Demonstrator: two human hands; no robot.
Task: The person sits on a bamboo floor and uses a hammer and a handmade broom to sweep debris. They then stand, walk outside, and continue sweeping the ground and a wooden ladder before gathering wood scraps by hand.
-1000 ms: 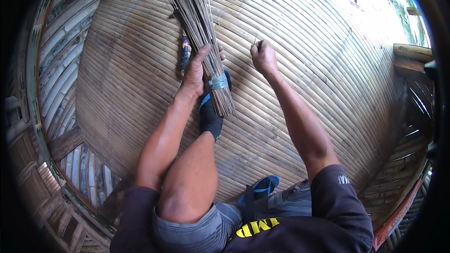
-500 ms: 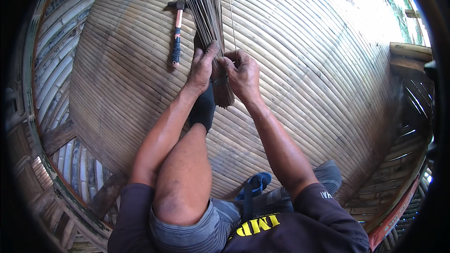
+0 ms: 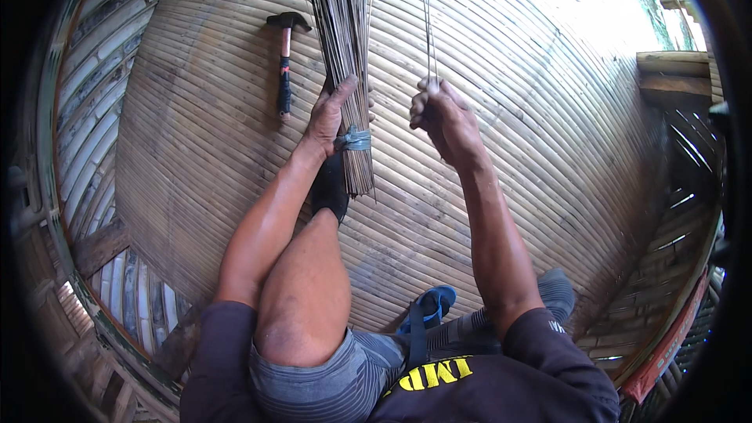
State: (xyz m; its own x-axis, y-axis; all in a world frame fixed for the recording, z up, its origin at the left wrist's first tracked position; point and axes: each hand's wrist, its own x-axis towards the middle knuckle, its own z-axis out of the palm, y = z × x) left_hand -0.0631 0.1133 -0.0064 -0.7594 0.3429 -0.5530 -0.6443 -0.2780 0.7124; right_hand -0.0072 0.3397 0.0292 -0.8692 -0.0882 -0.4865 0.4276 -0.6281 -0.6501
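A thick bundle of thin brown sticks, like a stick broom, stands lengthwise in front of me. A grey-blue tie wraps it near its cut lower end. My left hand is closed round the bundle just above the tie, thumb on top. Off to the right, apart from the bundle, my right hand has its fingers pinched on a couple of loose thin sticks, which point up and away from me. The lower end of these sticks is hidden in my fingers.
A claw hammer with a dark-wrapped handle lies left of the bundle on the bamboo slat floor. My bent leg reaches up beneath the bundle. A blue sandal lies near my other leg. Slatted walls curve round the sides.
My right hand has drawn away from the bundle to the right, taking the loose sticks along. The tie now shows. My left hand keeps its grip, and the bundle stands more upright.
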